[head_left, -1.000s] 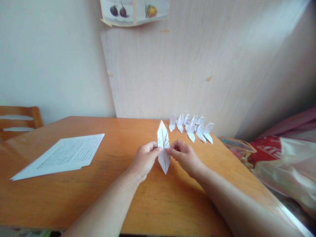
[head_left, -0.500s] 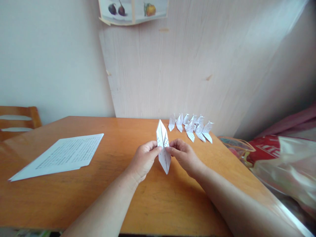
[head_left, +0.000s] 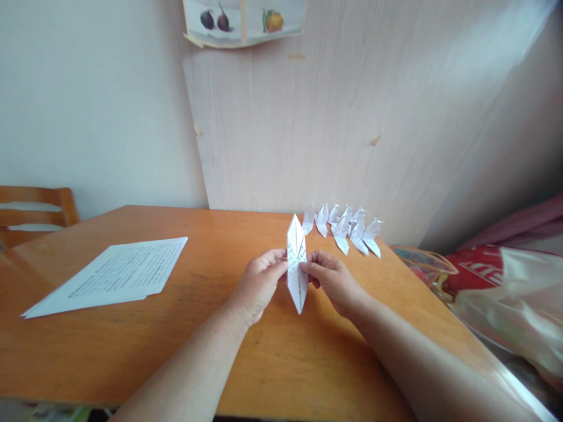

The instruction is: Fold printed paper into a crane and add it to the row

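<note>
A folded white paper [head_left: 297, 281], long and narrow with a point at each end and print across its middle, is held up above the table. My left hand [head_left: 259, 284] pinches its left edge between thumb and fingers. On the opposite edge, my right hand [head_left: 332, 278] grips it the same way, thumb resting on the front face. Behind, near the table's back edge, stand several folded paper cranes [head_left: 343, 228] in a cluster.
Printed sheets [head_left: 118, 269] lie stacked at the left of the wooden table [head_left: 185, 351]. A wooden chair back [head_left: 35, 205] shows at far left. Past the right edge are red and pale plastic bags [head_left: 510, 287]. A fruit picture [head_left: 246, 23] hangs on the wall behind.
The folded paper has turned more upright and shifted slightly right in view. Both hands keep their hold on its edges. The whole view has shifted a little.
</note>
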{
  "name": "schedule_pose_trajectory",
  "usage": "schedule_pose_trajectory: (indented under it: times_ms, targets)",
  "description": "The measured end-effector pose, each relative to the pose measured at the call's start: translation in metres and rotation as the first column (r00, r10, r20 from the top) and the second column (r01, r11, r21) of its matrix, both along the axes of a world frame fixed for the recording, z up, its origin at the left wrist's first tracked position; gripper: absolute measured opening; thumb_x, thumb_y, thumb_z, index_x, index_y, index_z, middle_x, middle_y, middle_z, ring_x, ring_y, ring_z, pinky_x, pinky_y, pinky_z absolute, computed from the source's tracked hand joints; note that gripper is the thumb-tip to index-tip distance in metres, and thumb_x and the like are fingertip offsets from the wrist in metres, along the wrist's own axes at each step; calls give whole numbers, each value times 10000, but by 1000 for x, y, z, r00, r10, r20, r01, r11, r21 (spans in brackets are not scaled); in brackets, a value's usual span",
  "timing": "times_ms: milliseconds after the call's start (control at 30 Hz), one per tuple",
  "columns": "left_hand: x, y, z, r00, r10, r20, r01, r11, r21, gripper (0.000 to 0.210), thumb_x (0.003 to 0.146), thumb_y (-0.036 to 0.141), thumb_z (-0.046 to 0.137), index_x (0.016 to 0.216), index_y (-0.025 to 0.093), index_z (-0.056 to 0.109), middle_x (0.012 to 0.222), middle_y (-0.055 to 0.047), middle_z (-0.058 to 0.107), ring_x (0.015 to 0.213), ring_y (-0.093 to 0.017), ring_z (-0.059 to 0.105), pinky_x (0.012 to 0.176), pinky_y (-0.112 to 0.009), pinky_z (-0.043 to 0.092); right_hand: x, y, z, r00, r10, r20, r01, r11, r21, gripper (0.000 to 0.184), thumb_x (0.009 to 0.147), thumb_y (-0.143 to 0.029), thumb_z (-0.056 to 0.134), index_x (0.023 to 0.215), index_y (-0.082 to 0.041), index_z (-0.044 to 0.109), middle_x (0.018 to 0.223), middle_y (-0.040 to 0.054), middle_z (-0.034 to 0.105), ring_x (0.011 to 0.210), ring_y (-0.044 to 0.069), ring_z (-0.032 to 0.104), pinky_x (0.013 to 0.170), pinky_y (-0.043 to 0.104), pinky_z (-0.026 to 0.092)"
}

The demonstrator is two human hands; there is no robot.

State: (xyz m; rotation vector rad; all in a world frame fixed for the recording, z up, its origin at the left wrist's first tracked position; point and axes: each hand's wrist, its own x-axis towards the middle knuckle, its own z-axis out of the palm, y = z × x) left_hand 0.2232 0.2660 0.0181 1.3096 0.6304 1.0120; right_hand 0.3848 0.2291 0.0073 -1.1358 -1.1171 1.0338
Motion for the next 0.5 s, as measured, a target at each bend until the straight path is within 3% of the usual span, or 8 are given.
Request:
schedule_pose_trajectory:
  times_ms: [200, 500]
  targets:
    - [-2, 6, -6, 990, 134, -40, -134, 991, 6, 152, 764, 224, 683, 834, 194, 552, 665, 31, 621, 645, -133, 580, 650, -255, 444, 1, 0, -2, 1000, 7, 12, -7, 1000, 15, 236, 767, -366, 717, 762, -203, 547, 620, -39, 537, 551, 112, 435, 544, 274, 316]
    - [-1, 5, -6, 988, 146, -59, -147, 989, -25, 146, 749, 258, 663, 848, 168, 605, 776, -25, 669, 749, -164, 615, 746, -307, 493, 1, 1, -3, 1000, 23, -3, -23, 999, 42, 273, 785, -404, 729, 788, -202, 545, 637, -38, 551, 559, 109, 445, 543, 265, 318]
